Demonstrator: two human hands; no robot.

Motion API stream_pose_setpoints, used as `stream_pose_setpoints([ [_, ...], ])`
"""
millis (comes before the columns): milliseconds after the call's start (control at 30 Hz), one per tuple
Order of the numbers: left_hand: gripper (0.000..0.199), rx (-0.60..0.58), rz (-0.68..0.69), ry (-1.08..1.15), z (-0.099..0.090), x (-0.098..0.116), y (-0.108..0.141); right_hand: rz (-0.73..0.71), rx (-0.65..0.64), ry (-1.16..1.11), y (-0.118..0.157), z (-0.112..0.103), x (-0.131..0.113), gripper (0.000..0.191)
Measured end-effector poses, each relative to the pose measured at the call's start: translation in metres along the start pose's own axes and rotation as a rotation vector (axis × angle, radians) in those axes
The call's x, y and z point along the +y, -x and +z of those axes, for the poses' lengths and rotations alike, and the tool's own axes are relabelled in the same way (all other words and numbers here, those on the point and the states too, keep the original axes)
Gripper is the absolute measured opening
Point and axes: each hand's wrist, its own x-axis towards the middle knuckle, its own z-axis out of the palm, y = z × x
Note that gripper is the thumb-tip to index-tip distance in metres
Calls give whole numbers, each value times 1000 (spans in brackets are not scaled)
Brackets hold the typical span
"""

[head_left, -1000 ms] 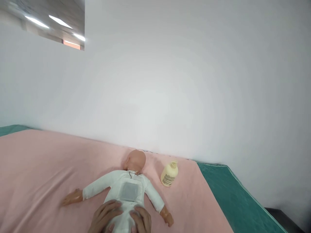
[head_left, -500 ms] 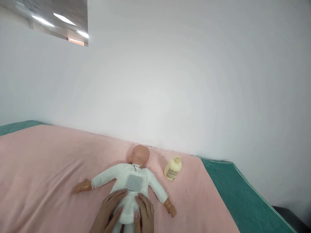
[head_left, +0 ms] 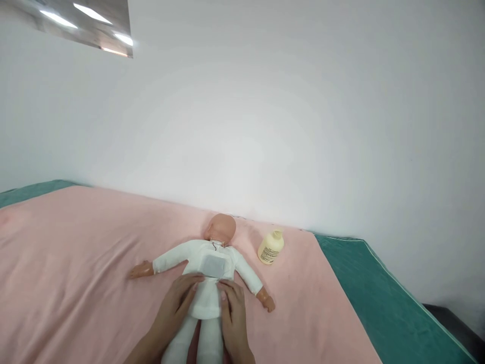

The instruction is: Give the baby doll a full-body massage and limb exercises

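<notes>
A baby doll (head_left: 206,298) with a white cloth body lies on the pink sheet, its bald head at the far end and its arms spread. A grey rectangular patch (head_left: 212,266) sits on its upper torso, and the back of the head seems to face up. My left hand (head_left: 182,298) rests along the left side of the doll's waist, fingertips just below the patch. Opposite it, my right hand (head_left: 233,306) lies on the right side of the waist. Both hands have their fingers stretched out and thumbs apart, touching the cloth.
A pale yellow bottle (head_left: 271,247) stands right of the doll's head. The pink sheet (head_left: 94,253) lies over a green cover (head_left: 382,293), which shows at both sides. A white wall (head_left: 265,111) rises behind the bed. Something dark (head_left: 450,321) is at the lower right.
Both hands have slid a little up the doll's waist towards the patch. The view has tilted down slightly, so more of the doll's legs and my forearms show. The bottle stays put.
</notes>
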Motion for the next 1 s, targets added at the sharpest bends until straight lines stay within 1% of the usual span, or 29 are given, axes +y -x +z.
stream_pose_setpoints([
  [67,35,3,-14,3,-3,10,-13,-1,38,-40,-12,-3,-3,29],
  [167,36,19,50,-92,-3,19,-35,-11,103,-24,-33,-4,-6,31],
  [233,34,34,96,-178,0,20,-49,-27,122,8,-47,-3,-6,31],
  [333,32,7,139,-257,6,12,-63,-70,90,54,-63,2,-4,30],
  [467,31,-64,163,-278,10,2,-66,-80,47,132,-70,13,2,31],
  [633,29,-111,147,-291,9,1,-65,-47,37,156,-67,20,9,31],
  [767,31,-101,158,-314,11,1,-67,-74,46,130,-63,20,12,26],
  [867,35,-73,166,-327,14,0,-68,-87,45,143,-62,20,14,29],
  [1000,32,-108,139,-346,15,1,-71,-87,20,169,-65,21,15,29],
])
